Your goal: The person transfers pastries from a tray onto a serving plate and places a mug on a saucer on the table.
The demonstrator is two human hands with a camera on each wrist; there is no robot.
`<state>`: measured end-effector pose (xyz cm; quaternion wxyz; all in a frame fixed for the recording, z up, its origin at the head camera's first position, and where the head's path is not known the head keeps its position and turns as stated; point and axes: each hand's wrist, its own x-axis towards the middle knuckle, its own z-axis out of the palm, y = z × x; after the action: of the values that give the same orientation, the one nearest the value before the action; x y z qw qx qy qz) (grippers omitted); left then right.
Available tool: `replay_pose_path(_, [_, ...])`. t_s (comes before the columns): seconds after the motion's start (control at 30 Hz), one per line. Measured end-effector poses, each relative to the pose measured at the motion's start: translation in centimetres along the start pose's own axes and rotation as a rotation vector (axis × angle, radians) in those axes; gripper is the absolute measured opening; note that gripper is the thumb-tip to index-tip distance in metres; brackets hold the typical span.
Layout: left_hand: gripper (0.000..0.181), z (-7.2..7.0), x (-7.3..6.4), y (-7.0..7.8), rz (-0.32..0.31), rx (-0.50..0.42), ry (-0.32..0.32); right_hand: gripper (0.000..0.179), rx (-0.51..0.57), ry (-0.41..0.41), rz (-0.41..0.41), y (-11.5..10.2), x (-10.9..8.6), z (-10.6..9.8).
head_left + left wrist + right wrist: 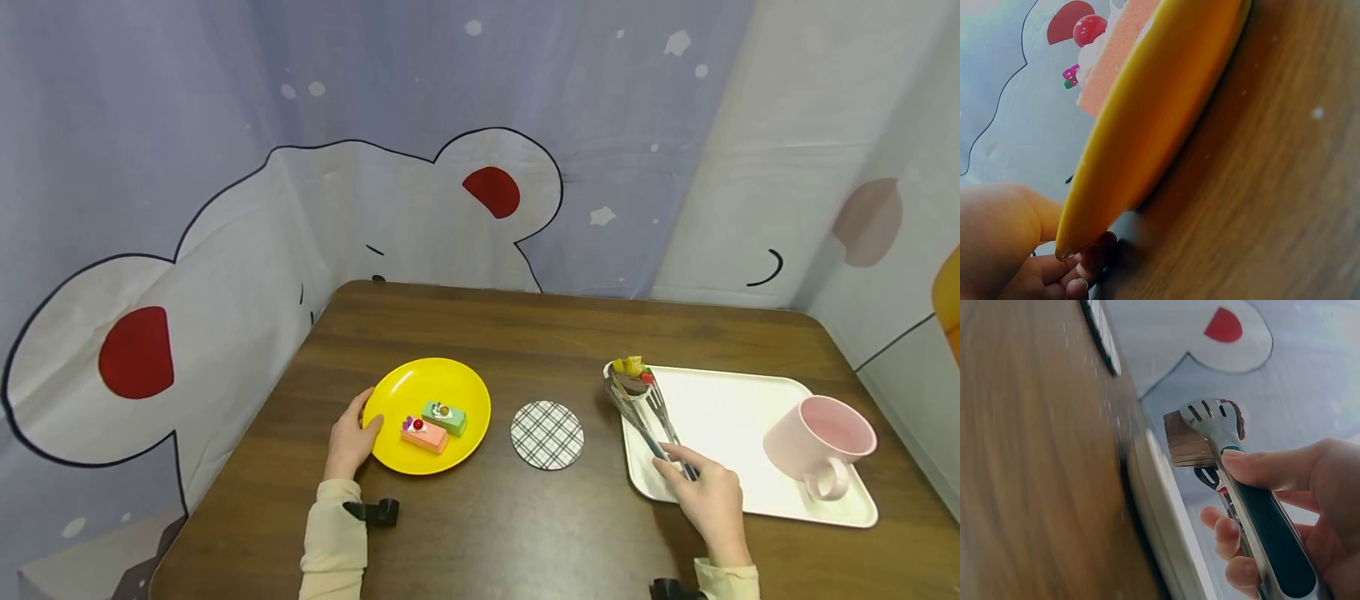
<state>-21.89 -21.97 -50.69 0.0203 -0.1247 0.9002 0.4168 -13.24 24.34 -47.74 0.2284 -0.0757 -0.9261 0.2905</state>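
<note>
My left hand grips the near left rim of a yellow plate, thumb on top and fingers under the edge. On that plate lie a pink toy cake slice with a red cherry and a green toy cake slice. My right hand holds metal serving tongs with dark green grips. Between the slotted tong heads is a brown toy cake piece, held over the far left corner of a white tray. Yellow and red toppings show on it in the head view.
A pink mug stands on the right end of the tray. Between plate and tray lies a round checked coaster on the brown wooden table. A printed curtain hangs behind the table.
</note>
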Motion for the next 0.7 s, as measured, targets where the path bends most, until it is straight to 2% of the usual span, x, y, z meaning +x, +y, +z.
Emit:
replay_pose_path(0.23, [0.053, 0.0, -0.1, 0.0, 0.007, 0.005, 0.0, 0.021, 0.045, -0.023, -0.124, -2.2, 0.5, 1.4])
replay_pose_path(0.47, [0.052, 0.1, 0.0, 0.1, 0.004, 0.008, -0.003, 0.022, 0.083, -0.08, -0.213, -4.9, 0.6, 2.5])
replay_pose_path(0.7, [0.053, 0.2, 0.0, 0.1, -0.013, -0.002, -0.005, 0.023, 0.127, -0.084, -0.323, -7.2, 0.5, 4.0])
